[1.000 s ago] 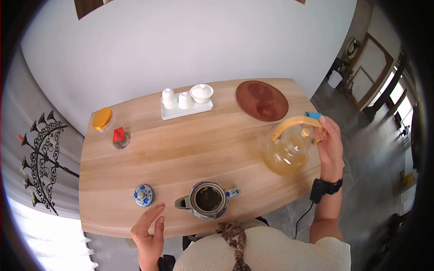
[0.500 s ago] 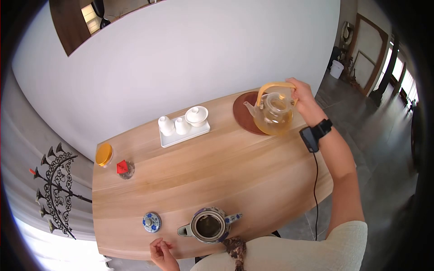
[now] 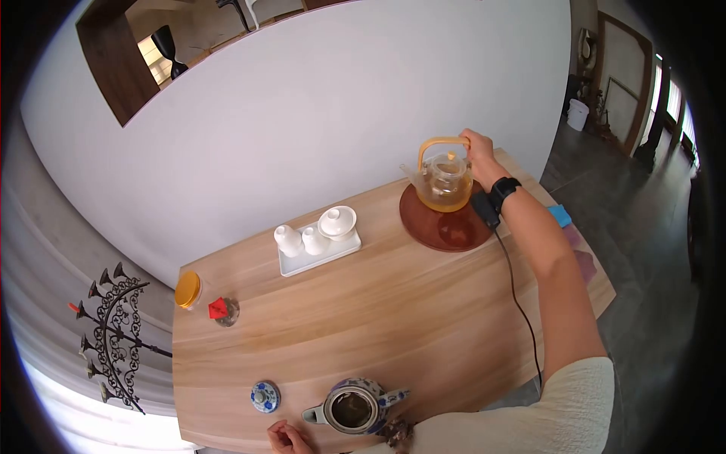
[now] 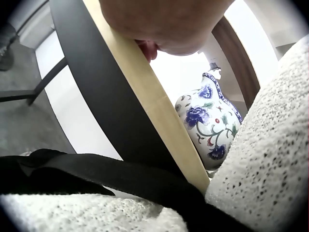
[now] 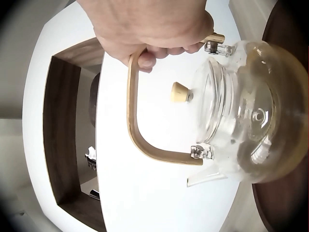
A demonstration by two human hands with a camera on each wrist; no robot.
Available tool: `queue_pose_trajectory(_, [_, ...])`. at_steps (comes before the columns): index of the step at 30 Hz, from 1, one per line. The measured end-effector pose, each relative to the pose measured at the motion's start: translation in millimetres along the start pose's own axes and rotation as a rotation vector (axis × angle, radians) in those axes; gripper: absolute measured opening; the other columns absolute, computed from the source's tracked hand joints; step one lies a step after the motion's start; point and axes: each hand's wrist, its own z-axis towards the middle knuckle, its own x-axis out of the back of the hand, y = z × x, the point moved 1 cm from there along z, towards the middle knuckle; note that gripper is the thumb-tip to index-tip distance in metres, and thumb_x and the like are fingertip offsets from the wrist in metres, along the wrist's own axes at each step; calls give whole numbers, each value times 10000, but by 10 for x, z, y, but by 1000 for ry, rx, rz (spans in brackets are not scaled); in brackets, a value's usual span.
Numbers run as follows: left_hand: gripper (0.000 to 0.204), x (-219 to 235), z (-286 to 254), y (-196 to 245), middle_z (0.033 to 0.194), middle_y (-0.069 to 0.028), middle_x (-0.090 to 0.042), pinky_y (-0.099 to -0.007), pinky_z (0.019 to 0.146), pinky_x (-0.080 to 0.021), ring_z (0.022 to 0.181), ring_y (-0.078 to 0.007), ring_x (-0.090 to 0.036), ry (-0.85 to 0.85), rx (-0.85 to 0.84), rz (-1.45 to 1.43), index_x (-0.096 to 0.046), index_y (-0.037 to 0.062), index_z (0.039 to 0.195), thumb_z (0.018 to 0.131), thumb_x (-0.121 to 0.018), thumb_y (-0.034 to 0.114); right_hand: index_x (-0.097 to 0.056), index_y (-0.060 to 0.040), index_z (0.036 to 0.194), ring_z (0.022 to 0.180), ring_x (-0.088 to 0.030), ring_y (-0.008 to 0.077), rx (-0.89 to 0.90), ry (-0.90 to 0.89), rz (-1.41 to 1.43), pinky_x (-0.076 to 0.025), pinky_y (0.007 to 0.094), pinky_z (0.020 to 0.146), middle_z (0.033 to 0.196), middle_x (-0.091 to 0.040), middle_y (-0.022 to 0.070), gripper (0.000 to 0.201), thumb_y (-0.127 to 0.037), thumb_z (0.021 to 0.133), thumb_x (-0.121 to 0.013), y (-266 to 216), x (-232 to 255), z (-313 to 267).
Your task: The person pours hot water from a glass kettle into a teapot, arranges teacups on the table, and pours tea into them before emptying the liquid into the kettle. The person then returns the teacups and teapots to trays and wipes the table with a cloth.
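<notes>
My right hand (image 3: pixel 482 153) grips the bent wooden handle (image 3: pixel 432 142) of a clear glass teapot (image 3: pixel 445 187) at its right side. Pale yellow liquid shows low in the pot, and its lid with a wooden knob (image 5: pixel 179 92) is on. The pot overlaps the back of a round reddish-brown board (image 3: pixel 448 233), close over it. At the table's front edge my left hand (image 3: pixel 289 438) rests with loosely curled fingers, holding nothing. Near it are a lidless blue-and-white porcelain teapot (image 3: pixel 354 409), dark inside, and its flowered lid (image 3: pixel 265 396).
A white tray (image 3: pixel 321 261) carries two small white cups and a lidded white bowl (image 3: pixel 337 222). To the left are a yellow-lidded jar (image 3: pixel 188 289) and a small jar with a red top (image 3: pixel 220 309). A cable (image 3: pixel 517 293) hangs from my right wrist over the table.
My right hand has carried the glass teapot from the table's right side back to the round board. My left hand has drawn back toward the front edge, its fingers curling in.
</notes>
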Motion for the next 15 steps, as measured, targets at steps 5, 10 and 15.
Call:
queue_pose_trajectory(5, [109,-73,-23,121,675,-20,-513,-195,390,-351,486,-75,-440,3,-55,-4,-479,76,1063,975,-448,132,-467,-97,530,429,-284,86,28,-2,-6,-214,269,416,497,-389,-20,263,-151,744,-609,22,-31,112])
queue_pose_trajectory(10, [134,-42,-31,144,672,-11,-511,-192,378,-338,470,-64,-426,-13,16,49,-472,79,1087,969,-466,144,-466,-72,509,489,-335,99,32,-71,-30,-262,279,494,522,-431,-9,293,-171,726,-636,43,-61,147])
queue_pose_trajectory(15, [145,-64,-23,149,675,-5,-511,-190,374,-331,464,-60,-422,-39,-37,14,-474,85,1086,966,-483,166,-491,-50,534,495,-367,122,236,-237,-156,-309,288,507,533,-445,1,282,-147,760,-629,224,87,115])
